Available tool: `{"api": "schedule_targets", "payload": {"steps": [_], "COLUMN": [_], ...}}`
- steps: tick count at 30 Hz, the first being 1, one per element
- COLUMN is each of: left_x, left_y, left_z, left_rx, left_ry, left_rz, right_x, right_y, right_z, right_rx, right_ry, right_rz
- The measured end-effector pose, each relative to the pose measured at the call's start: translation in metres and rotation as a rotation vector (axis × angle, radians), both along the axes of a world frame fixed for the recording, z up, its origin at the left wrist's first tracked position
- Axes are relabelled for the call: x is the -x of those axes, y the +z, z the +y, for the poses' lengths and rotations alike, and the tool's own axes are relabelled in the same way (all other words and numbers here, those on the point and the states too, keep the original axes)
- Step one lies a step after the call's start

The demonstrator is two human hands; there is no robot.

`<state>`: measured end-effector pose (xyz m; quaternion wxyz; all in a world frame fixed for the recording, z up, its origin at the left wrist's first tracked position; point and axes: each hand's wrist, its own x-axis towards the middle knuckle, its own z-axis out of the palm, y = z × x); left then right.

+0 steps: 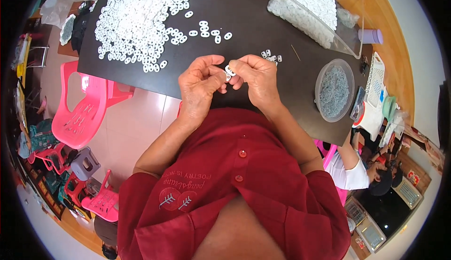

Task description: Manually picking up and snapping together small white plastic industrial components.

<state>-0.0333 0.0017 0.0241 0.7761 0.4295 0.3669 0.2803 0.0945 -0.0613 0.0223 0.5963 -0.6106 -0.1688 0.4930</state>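
Note:
Both my hands meet above the near edge of the dark table, pinching small white oval plastic pieces with holes. My left hand (202, 84) has its thumb and fingers closed on one white piece (228, 77). Just above it, my right hand (256, 79) pinches another white piece (230, 70) that touches or overlaps the first. Whether the two are joined I cannot tell. Beyond my hands several loose white pieces (205, 29) lie on the table, beside a large spread-out pile of them (136, 18). A few more pieces (268, 53) sit right of my right hand.
On the right stands a round clear tub (319, 88) of small grey metal parts. A thin brass-coloured stick (295, 52) lies nearby. A clear box (300, 8) full of white pieces is at the far right, a lilac cup (371, 36) beside it. Pink chairs (82, 114) stand left; a person (350, 168) sits right.

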Motion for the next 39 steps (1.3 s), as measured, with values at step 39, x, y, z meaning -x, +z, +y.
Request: {"api": "schedule_targets", "payload": {"steps": [39], "left_x": [-0.002], "left_y": [-0.004], "left_z": [-0.002], "left_rx": [0.052], "left_ry": [0.121], "left_rz": [-0.004], "right_x": [0.007], "right_y": [-0.010], "right_z": [-0.008], "right_rx": [-0.240], "right_ry": [0.243], "right_rz": [-0.871]}}
